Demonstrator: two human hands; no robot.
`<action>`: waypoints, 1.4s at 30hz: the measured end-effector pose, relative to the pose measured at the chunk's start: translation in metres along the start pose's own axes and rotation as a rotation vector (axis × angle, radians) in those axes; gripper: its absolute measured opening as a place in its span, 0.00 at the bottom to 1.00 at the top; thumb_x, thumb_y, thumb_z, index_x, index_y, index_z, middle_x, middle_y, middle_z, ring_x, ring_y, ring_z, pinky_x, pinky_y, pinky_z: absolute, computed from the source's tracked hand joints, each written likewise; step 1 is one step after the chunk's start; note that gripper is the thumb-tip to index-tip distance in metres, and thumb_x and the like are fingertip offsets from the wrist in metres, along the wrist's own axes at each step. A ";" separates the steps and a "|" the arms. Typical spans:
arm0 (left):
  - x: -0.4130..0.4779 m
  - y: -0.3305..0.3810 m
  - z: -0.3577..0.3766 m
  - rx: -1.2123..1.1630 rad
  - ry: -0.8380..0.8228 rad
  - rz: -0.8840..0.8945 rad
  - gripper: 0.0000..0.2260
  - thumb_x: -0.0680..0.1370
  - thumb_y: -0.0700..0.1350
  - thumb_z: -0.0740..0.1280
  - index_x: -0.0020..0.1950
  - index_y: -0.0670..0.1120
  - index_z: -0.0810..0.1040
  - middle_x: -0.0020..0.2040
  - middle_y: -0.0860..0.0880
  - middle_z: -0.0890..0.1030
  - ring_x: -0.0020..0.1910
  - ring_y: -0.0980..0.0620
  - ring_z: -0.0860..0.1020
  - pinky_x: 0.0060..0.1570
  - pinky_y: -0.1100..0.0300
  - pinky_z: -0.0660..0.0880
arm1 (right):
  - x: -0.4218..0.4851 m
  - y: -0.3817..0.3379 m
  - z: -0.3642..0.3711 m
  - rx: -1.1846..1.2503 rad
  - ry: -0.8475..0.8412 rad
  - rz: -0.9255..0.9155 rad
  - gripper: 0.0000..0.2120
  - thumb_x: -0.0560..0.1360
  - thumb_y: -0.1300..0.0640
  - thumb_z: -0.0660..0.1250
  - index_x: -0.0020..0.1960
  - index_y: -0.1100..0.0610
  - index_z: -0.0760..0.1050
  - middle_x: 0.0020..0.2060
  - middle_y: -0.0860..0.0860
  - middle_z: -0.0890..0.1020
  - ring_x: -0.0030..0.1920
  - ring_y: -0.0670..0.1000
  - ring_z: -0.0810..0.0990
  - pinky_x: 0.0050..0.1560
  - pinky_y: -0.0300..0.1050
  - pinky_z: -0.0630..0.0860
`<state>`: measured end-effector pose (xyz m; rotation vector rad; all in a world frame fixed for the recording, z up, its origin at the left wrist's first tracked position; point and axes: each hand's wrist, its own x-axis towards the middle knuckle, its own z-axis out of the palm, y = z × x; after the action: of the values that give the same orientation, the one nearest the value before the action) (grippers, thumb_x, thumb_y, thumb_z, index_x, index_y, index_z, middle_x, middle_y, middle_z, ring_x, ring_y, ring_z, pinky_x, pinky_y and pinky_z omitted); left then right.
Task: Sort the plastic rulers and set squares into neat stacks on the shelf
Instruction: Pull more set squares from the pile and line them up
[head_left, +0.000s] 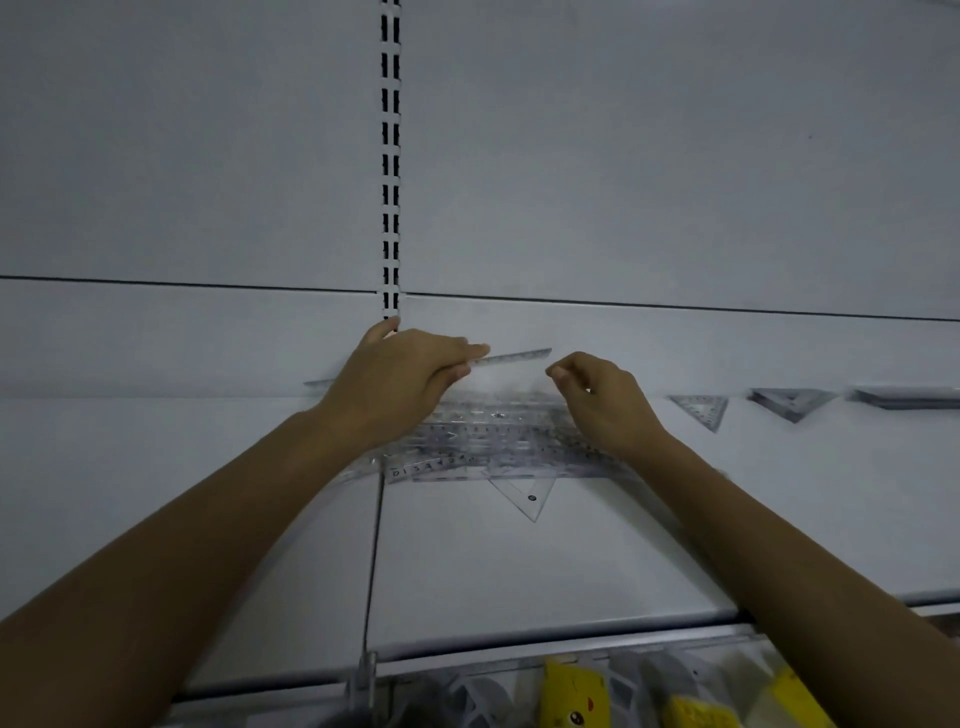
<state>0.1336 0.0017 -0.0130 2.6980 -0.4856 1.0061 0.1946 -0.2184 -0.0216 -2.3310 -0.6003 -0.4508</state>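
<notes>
Ruler: clear, raised over the pile, right end jutting past the left fingertips.
Left hand: pinches the ruler.
Pile: rulers, on the shelf, under both hands.
Right hand: fingers curled beside the ruler's tip; grasp unclear.
Set squares: far right.

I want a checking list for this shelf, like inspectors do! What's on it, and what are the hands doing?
Surface: white shelf, a seam running front to back.
Job's things: mixed pile of clear rulers and set squares in the middle; to its right a lone set square, a set-square stack and what looks like a ruler stack.
Clutter: nothing seen.
Hands: left hand pinches a ruler above the pile; right hand curled over the pile, grip unclear.
Cables: nothing seen.
Surroundings: white back panel with slotted upright; yellow packs below.
</notes>
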 end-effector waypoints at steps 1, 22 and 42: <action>0.001 0.003 -0.002 0.008 0.034 0.010 0.18 0.78 0.53 0.54 0.65 0.54 0.75 0.59 0.51 0.81 0.59 0.52 0.78 0.70 0.47 0.58 | 0.000 -0.001 0.000 0.012 0.009 -0.005 0.14 0.81 0.53 0.54 0.57 0.58 0.76 0.52 0.53 0.81 0.50 0.52 0.77 0.50 0.45 0.72; -0.004 0.017 -0.013 0.120 0.072 -0.083 0.16 0.82 0.46 0.55 0.69 0.55 0.69 0.50 0.50 0.81 0.43 0.48 0.78 0.40 0.55 0.74 | -0.005 -0.012 0.013 -0.188 -0.198 -0.280 0.15 0.76 0.53 0.66 0.61 0.57 0.76 0.53 0.54 0.79 0.54 0.54 0.75 0.58 0.50 0.70; 0.014 0.042 -0.023 0.276 0.208 0.111 0.18 0.79 0.52 0.52 0.59 0.47 0.77 0.48 0.47 0.80 0.44 0.45 0.78 0.33 0.56 0.73 | 0.022 0.014 -0.054 -0.172 0.334 -0.495 0.09 0.78 0.62 0.57 0.53 0.56 0.75 0.40 0.50 0.85 0.40 0.53 0.82 0.64 0.53 0.65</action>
<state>0.1141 -0.0326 0.0176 2.7789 -0.4929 1.4645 0.2125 -0.2583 0.0194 -2.1766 -1.0037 -1.1313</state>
